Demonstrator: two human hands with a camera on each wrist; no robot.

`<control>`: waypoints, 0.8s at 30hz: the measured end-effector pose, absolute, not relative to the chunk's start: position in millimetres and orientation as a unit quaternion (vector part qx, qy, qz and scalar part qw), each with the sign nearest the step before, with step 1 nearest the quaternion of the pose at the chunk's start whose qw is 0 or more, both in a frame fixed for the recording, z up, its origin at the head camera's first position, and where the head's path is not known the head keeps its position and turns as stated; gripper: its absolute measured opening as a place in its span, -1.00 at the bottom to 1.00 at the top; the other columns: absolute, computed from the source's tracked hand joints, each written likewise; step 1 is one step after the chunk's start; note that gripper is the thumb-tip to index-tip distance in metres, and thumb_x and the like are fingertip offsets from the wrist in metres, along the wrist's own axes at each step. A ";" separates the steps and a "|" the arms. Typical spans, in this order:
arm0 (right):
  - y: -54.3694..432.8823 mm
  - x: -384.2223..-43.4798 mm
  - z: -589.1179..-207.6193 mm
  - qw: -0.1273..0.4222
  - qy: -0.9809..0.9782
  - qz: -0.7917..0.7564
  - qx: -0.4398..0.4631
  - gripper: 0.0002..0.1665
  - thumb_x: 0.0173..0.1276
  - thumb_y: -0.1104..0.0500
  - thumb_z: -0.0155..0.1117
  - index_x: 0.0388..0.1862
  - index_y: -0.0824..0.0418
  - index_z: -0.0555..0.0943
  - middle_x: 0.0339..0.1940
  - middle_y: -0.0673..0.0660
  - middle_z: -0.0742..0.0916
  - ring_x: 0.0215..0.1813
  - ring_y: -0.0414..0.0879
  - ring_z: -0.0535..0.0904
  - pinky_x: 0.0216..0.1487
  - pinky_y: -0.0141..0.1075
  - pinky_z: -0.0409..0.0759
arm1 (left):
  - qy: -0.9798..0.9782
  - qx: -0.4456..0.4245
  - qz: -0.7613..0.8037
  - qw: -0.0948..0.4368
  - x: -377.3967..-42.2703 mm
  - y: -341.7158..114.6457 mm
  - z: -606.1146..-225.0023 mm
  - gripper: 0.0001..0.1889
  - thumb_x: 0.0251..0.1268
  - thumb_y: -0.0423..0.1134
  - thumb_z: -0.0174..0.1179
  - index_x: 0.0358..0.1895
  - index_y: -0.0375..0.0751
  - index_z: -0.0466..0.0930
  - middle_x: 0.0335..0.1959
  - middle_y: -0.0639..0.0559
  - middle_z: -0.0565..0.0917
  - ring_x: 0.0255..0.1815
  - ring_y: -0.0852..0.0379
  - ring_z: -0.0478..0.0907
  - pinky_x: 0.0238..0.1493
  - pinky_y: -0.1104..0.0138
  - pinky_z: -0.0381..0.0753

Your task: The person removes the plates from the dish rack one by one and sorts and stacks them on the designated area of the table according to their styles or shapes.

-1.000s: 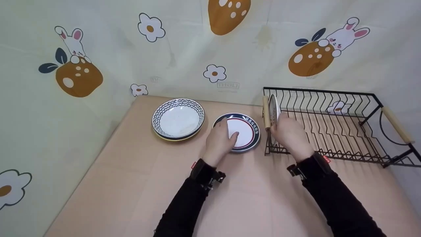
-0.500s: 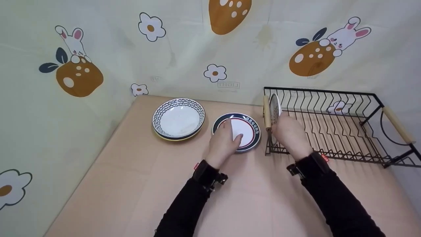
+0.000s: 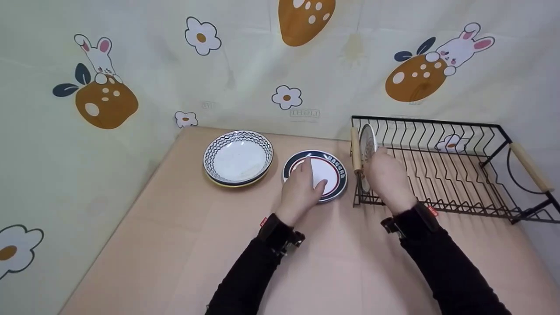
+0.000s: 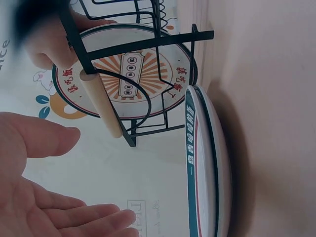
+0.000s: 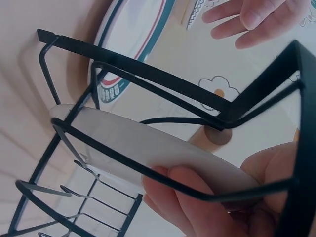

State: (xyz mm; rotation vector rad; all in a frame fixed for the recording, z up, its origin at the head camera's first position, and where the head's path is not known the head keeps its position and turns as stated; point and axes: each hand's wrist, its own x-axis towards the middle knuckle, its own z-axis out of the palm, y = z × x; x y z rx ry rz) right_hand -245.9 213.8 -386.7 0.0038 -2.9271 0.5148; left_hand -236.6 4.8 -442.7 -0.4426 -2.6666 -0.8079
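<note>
My right hand (image 3: 387,177) pinches a white plate (image 3: 368,144) that stands on edge at the left end of the black wire dish rack (image 3: 455,205). Its face, in the left wrist view, has an orange sunburst and red characters on the plate (image 4: 111,74). Thumb and fingers lie on opposite sides of its rim in the right wrist view. My left hand (image 3: 299,192), fingers extended and thumb apart, is held over stacked plates with a dark blue rim (image 3: 334,188). From the left wrist view, a gap shows between that hand and the stacked plates (image 4: 202,168).
A bowl with a black wavy pattern (image 3: 238,159) sits at the left, with a yellow edge showing beneath it. Wooden handles (image 3: 355,151) are fixed to both ends of the rack. Behind the table (image 3: 175,245) hangs a printed cloth (image 3: 245,83) with rabbits and flowers.
My left hand has drifted slightly right over the stacked plates. The plate in my right hand has shifted slightly right at the top, so more of its face shows.
</note>
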 end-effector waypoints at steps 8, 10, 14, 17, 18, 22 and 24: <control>219.0 -237.3 -371.4 0.101 -0.981 0.168 0.009 -0.63 0.43 0.26 -0.03 -0.02 0.62 0.35 -0.50 0.34 0.61 -0.61 0.12 0.54 -0.75 -0.17 0.50 | -0.928 -0.160 -0.290 0.169 -234.4 5.3 -437.7 -0.24 0.28 -0.09 0.29 0.36 -0.56 0.24 0.13 -0.37 0.56 0.12 -0.21 0.57 0.14 0.04 0.56; 221.0 -234.8 -369.0 0.108 -0.979 0.175 0.010 -0.61 0.46 0.24 -0.05 0.00 0.62 0.34 -0.52 0.32 0.60 -0.62 0.13 0.53 -0.75 -0.15 0.50 | -0.927 -0.161 -0.297 0.165 -233.9 5.0 -436.3 -0.23 0.29 -0.09 0.28 0.38 -0.56 0.22 0.16 -0.38 0.55 0.16 -0.22 0.55 0.19 0.05 0.53; 227.2 -229.2 -366.5 0.155 -0.974 0.165 0.016 -0.62 0.46 0.24 -0.02 -0.03 0.63 0.34 -0.59 0.33 0.58 -0.67 0.16 0.51 -0.78 -0.09 0.47 | -0.923 -0.166 -0.307 0.160 -232.5 3.7 -433.3 -0.22 0.31 -0.08 0.26 0.40 -0.56 0.19 0.21 -0.40 0.51 0.24 -0.22 0.49 0.26 0.06 0.46; 233.4 -225.3 -365.5 0.209 -0.965 0.155 0.026 -0.63 0.41 0.30 0.02 -0.04 0.67 0.36 -0.63 0.37 0.58 -0.70 0.21 0.52 -0.80 -0.02 0.47 | -0.920 -0.166 -0.317 0.160 -231.5 2.0 -430.2 -0.23 0.33 -0.07 0.25 0.41 -0.54 0.18 0.25 -0.39 0.48 0.29 -0.22 0.44 0.29 0.05 0.43; 235.3 -224.3 -364.9 0.223 -0.961 0.161 0.024 -0.62 0.41 0.30 0.02 -0.03 0.68 0.36 -0.63 0.39 0.58 -0.70 0.23 0.52 -0.79 0.00 0.48 | -0.919 -0.165 -0.321 0.161 -231.4 1.6 -429.1 -0.23 0.34 -0.07 0.24 0.42 -0.53 0.18 0.26 -0.39 0.47 0.30 -0.22 0.43 0.30 0.04 0.43; 243.7 -220.6 -361.2 0.256 -0.948 0.189 0.016 -0.60 0.39 0.31 -0.01 -0.01 0.71 0.37 -0.64 0.40 0.57 -0.71 0.24 0.51 -0.80 0.03 0.46 | -0.912 -0.163 -0.335 0.169 -230.5 0.0 -424.8 -0.25 0.36 -0.08 0.23 0.42 -0.52 0.18 0.28 -0.38 0.46 0.31 -0.23 0.42 0.29 0.02 0.44; 248.2 -218.6 -358.3 0.259 -0.944 0.204 0.007 -0.59 0.40 0.30 -0.03 -0.01 0.70 0.37 -0.64 0.38 0.56 -0.72 0.20 0.47 -0.81 -0.02 0.42 | -0.909 -0.165 -0.340 0.177 -230.0 -0.5 -423.3 -0.25 0.36 -0.08 0.23 0.42 -0.52 0.19 0.28 -0.38 0.46 0.30 -0.23 0.42 0.28 0.02 0.44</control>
